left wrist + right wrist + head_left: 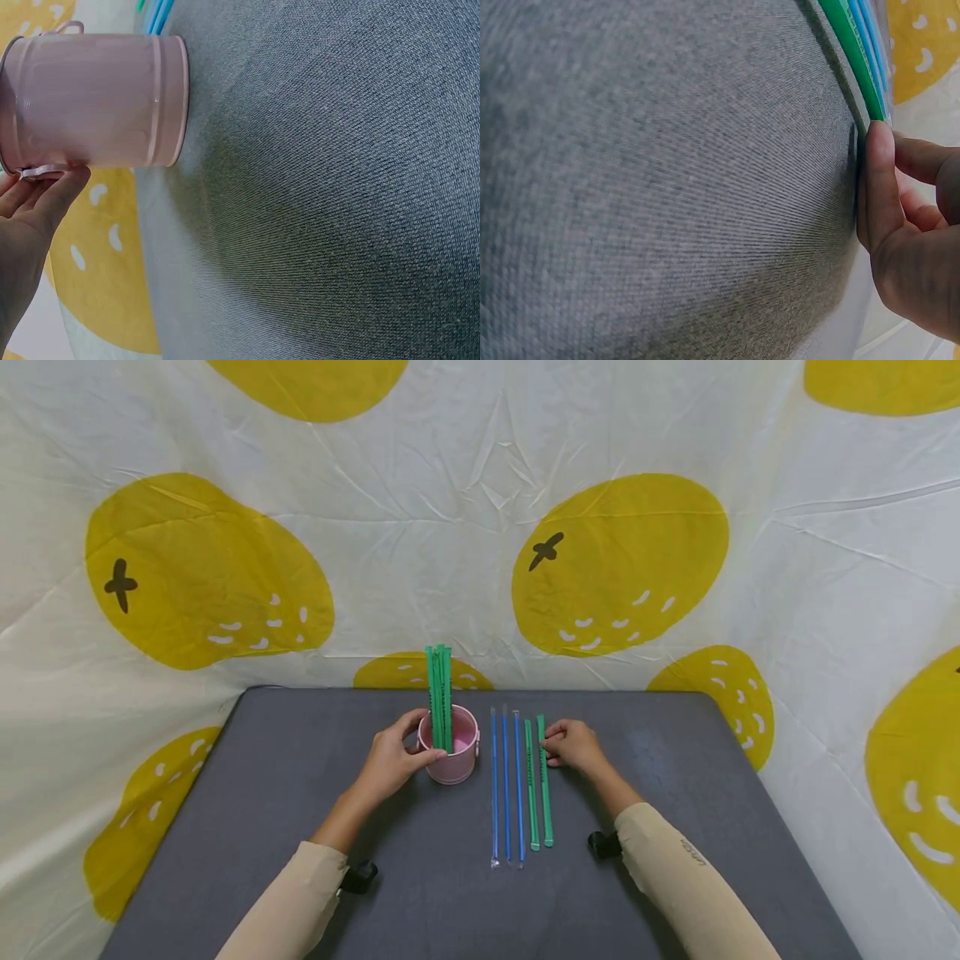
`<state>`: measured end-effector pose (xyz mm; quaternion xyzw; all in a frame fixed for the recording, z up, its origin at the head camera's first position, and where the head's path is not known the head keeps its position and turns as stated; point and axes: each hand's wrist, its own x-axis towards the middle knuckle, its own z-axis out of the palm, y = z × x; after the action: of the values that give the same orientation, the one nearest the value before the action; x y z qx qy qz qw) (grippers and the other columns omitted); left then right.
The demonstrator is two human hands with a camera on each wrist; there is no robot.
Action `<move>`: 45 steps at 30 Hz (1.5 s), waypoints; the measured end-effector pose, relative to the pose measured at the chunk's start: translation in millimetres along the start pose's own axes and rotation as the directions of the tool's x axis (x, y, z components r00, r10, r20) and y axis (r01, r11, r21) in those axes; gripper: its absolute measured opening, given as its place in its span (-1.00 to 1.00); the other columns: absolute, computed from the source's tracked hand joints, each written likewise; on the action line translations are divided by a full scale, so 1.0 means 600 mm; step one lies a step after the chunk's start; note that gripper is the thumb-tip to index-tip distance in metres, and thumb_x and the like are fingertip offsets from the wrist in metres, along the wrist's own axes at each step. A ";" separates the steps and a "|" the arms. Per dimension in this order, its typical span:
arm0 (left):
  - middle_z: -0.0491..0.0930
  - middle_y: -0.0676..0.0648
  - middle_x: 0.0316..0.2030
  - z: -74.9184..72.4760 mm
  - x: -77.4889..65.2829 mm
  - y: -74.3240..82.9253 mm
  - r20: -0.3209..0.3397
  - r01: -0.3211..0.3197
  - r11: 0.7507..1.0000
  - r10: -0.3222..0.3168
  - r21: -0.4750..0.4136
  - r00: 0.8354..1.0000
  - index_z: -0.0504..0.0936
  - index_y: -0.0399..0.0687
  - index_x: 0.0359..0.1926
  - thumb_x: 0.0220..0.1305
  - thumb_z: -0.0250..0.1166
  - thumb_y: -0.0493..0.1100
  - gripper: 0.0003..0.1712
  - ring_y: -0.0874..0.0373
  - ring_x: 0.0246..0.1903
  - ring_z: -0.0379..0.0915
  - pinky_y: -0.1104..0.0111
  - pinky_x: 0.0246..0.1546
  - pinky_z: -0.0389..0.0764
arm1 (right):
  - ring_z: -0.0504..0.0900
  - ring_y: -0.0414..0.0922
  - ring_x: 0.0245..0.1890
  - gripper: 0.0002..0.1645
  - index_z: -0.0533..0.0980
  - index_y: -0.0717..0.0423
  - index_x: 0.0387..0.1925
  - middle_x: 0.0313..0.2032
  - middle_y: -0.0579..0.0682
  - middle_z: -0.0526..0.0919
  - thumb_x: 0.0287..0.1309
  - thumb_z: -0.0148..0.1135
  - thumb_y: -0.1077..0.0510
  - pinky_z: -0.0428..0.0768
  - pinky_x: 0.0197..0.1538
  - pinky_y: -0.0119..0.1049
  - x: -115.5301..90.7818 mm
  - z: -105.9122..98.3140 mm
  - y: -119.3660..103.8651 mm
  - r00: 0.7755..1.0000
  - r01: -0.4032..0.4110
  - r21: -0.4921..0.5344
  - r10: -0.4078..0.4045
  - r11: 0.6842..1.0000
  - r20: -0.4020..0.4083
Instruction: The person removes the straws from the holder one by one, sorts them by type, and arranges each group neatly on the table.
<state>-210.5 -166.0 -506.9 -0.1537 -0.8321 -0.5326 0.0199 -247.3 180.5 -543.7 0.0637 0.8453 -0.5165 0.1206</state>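
Observation:
My left hand (392, 755) grips the small pink bucket (452, 770) from its left side, thumb at the front of the rim. In the left wrist view the fingers (64, 196) lie by the bucket's handle lug. Several green-wrapped straws (439, 697) stand upright in this bucket (97, 101). Right of it, three blue straws (507, 785) in clear wrappers lie side by side, then two green-wrapped straws (531, 785). At the rightmost green-wrapped straw (546, 797), my right hand (576, 747) pinches the upper part. The right wrist view shows that straw (859, 64) at the fingertips, its pinched part hidden.
All this is on a dark grey table (420, 893), whose back edge runs just behind the bucket. A white cloth (435, 568) printed with yellow fruit hangs behind and around the table. Both forearms wear beige sleeves, with a black wrist device (360, 877) on the left.

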 end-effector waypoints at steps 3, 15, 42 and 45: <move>0.57 -0.27 0.28 0.000 -0.001 0.001 0.004 0.006 1.000 -0.006 -0.005 1.000 0.44 -0.22 0.41 0.05 0.65 -0.10 -0.07 -0.16 0.32 0.50 0.11 0.10 0.70 | 0.72 -0.16 -0.48 -0.72 0.58 0.38 0.00 -0.22 0.21 0.75 0.31 0.34 0.31 0.79 -0.39 -0.29 -0.003 0.003 -0.002 1.000 -0.008 -0.021 0.008 1.000 -0.018; 0.59 -0.27 0.26 -0.001 -0.001 0.003 -0.002 0.009 1.000 -0.009 0.005 1.000 0.46 -0.21 0.40 0.05 0.65 -0.10 -0.08 -0.13 0.30 0.52 0.15 0.10 0.71 | 0.75 -0.13 -0.49 -0.74 0.59 0.41 -0.04 -0.25 0.23 0.76 0.28 0.35 0.35 0.79 -0.41 -0.27 -0.008 0.007 -0.009 0.999 0.014 -0.048 -0.016 0.999 -0.034; 0.59 -0.26 0.27 -0.001 0.001 0.004 0.008 0.012 1.000 -0.012 0.026 1.000 0.46 -0.20 0.39 0.04 0.66 -0.09 -0.08 -0.13 0.30 0.52 0.14 0.10 0.71 | 0.74 -0.14 -0.51 -0.69 0.60 0.36 -0.05 -0.28 0.17 0.78 0.24 0.42 0.27 0.78 -0.40 -0.29 -0.010 0.000 -0.008 0.997 0.062 -0.146 -0.067 0.987 -0.029; 0.58 -0.26 0.27 -0.002 0.001 0.004 0.007 0.015 1.000 -0.015 0.021 1.000 0.46 -0.19 0.39 0.04 0.66 -0.10 -0.08 -0.13 0.31 0.51 0.13 0.10 0.71 | 0.74 -0.14 -0.48 -0.68 0.60 0.35 -0.01 -0.26 0.17 0.78 0.27 0.40 0.25 0.78 -0.38 -0.29 -0.007 -0.007 -0.008 0.995 0.089 -0.145 -0.093 0.985 -0.022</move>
<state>-210.7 -165.8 -503.8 -0.1492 -0.8388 -0.5234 0.0145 -245.2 181.8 -536.7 0.0237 0.8840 -0.4583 0.0891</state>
